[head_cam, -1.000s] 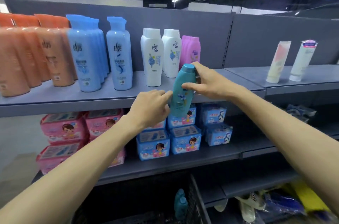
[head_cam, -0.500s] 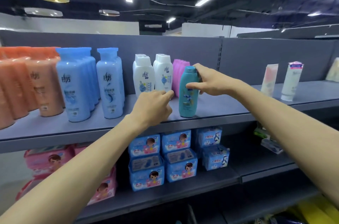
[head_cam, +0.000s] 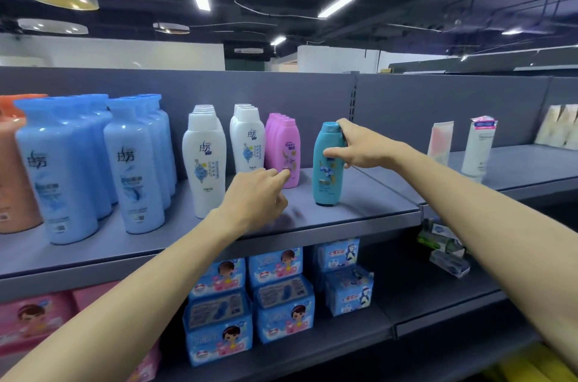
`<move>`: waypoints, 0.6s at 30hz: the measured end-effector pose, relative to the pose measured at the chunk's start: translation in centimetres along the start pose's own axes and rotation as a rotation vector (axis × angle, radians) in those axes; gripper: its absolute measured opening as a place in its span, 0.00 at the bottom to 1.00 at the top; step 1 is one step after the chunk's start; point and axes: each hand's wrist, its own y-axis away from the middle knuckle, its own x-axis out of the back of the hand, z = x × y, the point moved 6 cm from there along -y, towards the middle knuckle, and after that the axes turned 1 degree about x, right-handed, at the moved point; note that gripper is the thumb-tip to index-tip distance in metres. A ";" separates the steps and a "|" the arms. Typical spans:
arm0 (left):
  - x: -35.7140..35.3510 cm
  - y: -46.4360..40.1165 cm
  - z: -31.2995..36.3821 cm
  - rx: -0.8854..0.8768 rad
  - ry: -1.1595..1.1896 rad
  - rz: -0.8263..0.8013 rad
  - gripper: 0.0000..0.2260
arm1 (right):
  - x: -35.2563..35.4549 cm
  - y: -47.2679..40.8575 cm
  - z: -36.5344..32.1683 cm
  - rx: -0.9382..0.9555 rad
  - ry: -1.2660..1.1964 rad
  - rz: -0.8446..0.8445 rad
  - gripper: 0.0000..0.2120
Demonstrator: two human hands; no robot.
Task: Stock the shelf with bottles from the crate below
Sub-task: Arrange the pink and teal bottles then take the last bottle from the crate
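A teal bottle (head_cam: 327,175) stands upright on the grey shelf (head_cam: 369,209), just right of a row of pink bottles (head_cam: 283,148). My right hand (head_cam: 355,147) grips the teal bottle near its cap, thumb on the front and fingers round the back. My left hand (head_cam: 256,197) hovers over the shelf left of the teal bottle, fingers loosely curled and holding nothing. The crate is out of view.
White bottles (head_cam: 205,159), blue bottles (head_cam: 131,159) and orange bottles (head_cam: 12,162) fill the shelf to the left. Tubes (head_cam: 477,145) stand on the neighbouring shelf section at right. Blue packs (head_cam: 281,303) and pink packs (head_cam: 34,322) sit on the shelf below.
The teal bottle went from tilted in front of the shelf edge to standing on the shelf, further back beside the pink bottles. The view has tilted upward.
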 end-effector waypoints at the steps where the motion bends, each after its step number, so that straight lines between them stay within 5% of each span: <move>1: -0.3 -0.4 0.1 0.003 -0.003 -0.005 0.08 | 0.1 -0.4 0.4 -0.002 -0.013 0.001 0.18; 18: -5.1 -4.2 0.1 -0.016 -0.036 -0.018 0.08 | -3.7 0.8 5.9 -0.028 -0.088 0.132 0.27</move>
